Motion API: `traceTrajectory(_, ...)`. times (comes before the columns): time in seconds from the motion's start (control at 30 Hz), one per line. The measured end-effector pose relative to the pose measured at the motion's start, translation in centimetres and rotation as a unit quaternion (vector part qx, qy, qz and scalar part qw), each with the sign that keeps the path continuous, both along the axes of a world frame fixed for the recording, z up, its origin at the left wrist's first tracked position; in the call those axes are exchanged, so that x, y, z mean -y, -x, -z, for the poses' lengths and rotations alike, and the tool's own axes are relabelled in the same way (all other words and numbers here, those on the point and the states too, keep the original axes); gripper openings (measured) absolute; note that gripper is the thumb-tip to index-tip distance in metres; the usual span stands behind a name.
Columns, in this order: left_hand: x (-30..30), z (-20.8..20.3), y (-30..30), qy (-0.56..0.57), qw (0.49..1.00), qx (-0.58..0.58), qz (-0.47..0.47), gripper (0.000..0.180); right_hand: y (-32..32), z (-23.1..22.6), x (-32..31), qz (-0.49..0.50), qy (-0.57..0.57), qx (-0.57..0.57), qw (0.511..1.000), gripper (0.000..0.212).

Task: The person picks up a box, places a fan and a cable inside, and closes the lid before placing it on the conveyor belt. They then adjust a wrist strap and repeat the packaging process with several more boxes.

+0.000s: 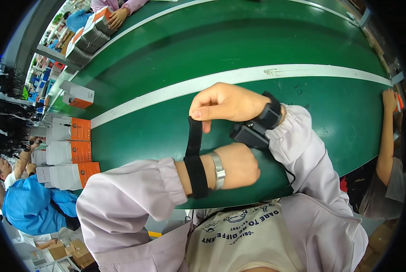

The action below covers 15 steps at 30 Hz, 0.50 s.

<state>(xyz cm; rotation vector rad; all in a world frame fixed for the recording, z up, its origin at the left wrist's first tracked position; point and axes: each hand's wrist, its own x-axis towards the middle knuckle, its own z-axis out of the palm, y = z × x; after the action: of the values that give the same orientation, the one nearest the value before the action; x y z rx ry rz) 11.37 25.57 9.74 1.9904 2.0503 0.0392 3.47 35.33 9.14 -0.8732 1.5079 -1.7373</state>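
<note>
My left hand (239, 167) is curled into a fist over the green table, and nothing shows in it. A black strap (196, 177) goes round my left wrist, beside a silver bracelet (218, 170). My right hand (228, 105) pinches the strap's free end between thumb and fingers and holds it up, so that length stands taut above the wrist. On my right wrist a black band (271, 113) carries a small black box-shaped device (249, 135), from which a thin cable seems to run down near the sleeve. The underside of the left wrist is hidden.
A green table (330, 131) with a white stripe (239, 75) spreads before me. White-and-orange boxes (81, 152) stand at its left, more stacked far left (91, 34) by another person's hand (117, 19). Black cabled items (12, 109) hang leftmost. A co-worker's arm (386, 136) is at right.
</note>
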Motion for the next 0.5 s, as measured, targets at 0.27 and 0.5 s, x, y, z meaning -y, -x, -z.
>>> traceTrajectory(0.27, 1.1, 1.8, 2.8, -0.029, 0.825, 0.345, -0.447, 0.011, -2.1, -2.0, 0.0, 0.222, -0.041, -0.336, 0.914, 0.018)
traceTrajectory(0.5, 2.3, 0.8, 9.1, 0.003, 0.928, 0.058, -0.369, 0.010, -5.4, -3.2, 1.4, 0.335, -0.083, -0.412, 0.843, 0.024)
